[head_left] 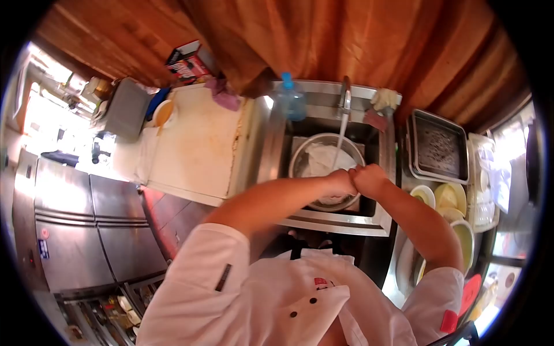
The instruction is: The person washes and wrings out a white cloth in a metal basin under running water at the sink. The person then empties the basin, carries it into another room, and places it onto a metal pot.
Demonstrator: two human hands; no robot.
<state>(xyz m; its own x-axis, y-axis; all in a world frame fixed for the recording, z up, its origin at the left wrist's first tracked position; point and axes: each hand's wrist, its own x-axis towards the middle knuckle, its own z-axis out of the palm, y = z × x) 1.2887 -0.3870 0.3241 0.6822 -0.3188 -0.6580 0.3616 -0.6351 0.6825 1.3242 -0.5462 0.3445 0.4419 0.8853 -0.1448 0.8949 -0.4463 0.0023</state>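
Note:
Both my hands are closed and pressed together over the near right rim of a round metal basin (295, 164) in the sink. My left hand (341, 182) comes in from the left, and my right hand (370, 180) meets it from the right. What they grip is hidden by my fingers. White cloth (317, 158) lies wet in the basin, and more pale material shows below my hands. Water runs from the tall faucet (346, 95) into the basin, just beyond my knuckles.
A blue water jug (289, 101) stands at the sink's back left corner. To the left is a white worktop (199, 135) with a purple cloth (224, 95). Stacked metal trays (438, 147) and several bowls (450, 199) sit at right. Gloves (384, 99) lie by the faucet.

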